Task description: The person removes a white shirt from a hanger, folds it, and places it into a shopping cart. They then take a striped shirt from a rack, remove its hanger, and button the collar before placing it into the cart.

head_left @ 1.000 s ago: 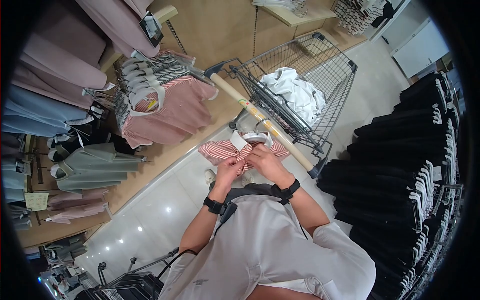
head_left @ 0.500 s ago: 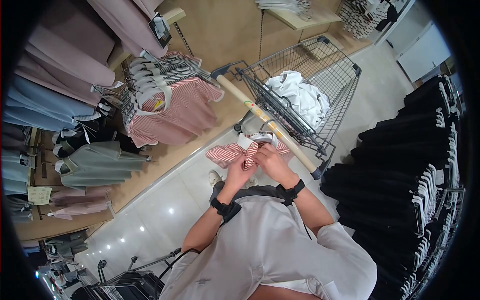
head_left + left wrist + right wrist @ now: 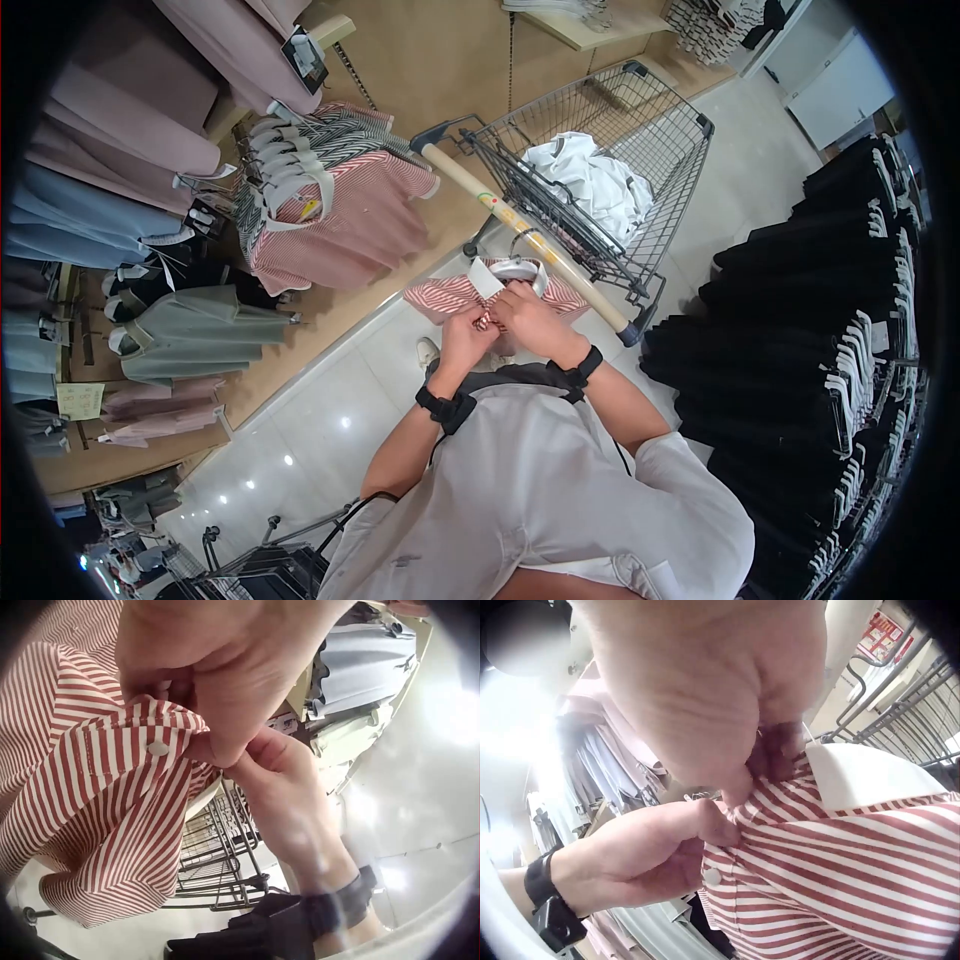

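A red-and-white striped shirt (image 3: 440,295) with a white collar (image 3: 870,776) hangs in front of the person, its hanger hook (image 3: 520,238) over the cart handle. Both hands meet at the shirt's front opening, just below the collar. My left hand (image 3: 466,342) pinches one striped front edge between thumb and fingers. Close beside it, my right hand (image 3: 535,325) grips the cloth nearer the collar. A pale button (image 3: 158,748) shows on the placket by the left thumb in the left wrist view. Another button (image 3: 712,877) sits below the hands in the right wrist view.
Beyond the handle (image 3: 500,210), a wire shopping cart (image 3: 680,130) holds crumpled white garments (image 3: 595,185). Striped shirts (image 3: 345,220) and other clothes hang on a rack at left. Black garments (image 3: 770,320) line the right side. A second cart (image 3: 270,550) stands at lower left.
The head view shifts slightly back and forth. Both hands stay at the shirt's front with small finger movements, and the striped cloth between them is folded a little differently.
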Motion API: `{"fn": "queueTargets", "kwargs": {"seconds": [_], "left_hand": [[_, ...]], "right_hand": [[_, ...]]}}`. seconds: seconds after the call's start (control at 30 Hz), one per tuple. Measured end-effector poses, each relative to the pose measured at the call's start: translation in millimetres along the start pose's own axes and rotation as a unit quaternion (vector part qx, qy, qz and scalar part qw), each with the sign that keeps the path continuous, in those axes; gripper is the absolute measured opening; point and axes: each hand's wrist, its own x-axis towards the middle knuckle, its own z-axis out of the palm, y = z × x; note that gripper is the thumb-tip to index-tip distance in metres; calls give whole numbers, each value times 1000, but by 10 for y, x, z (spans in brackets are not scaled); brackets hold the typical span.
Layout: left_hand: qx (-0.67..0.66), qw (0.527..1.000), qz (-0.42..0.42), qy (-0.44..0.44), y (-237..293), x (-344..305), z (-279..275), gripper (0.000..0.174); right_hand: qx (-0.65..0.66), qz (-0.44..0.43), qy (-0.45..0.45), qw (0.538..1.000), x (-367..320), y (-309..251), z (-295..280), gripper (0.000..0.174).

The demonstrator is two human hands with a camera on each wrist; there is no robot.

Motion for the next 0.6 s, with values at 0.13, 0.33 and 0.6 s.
{"fn": "queueTargets", "kwargs": {"seconds": [0.13, 0.33, 0.6], "left_hand": [[-40, 999, 3, -3, -49, 13, -12, 17], [-186, 980, -53, -36, -266, 46, -12, 14], [-356, 914, -151, -121, -239, 37, -93, 19]], "right_hand": [[6, 39, 35, 999, 18, -32, 56, 10], [116, 169, 17, 979, -23, 71, 280, 10], [196, 196, -28, 960, -12, 163, 226, 12]]}}
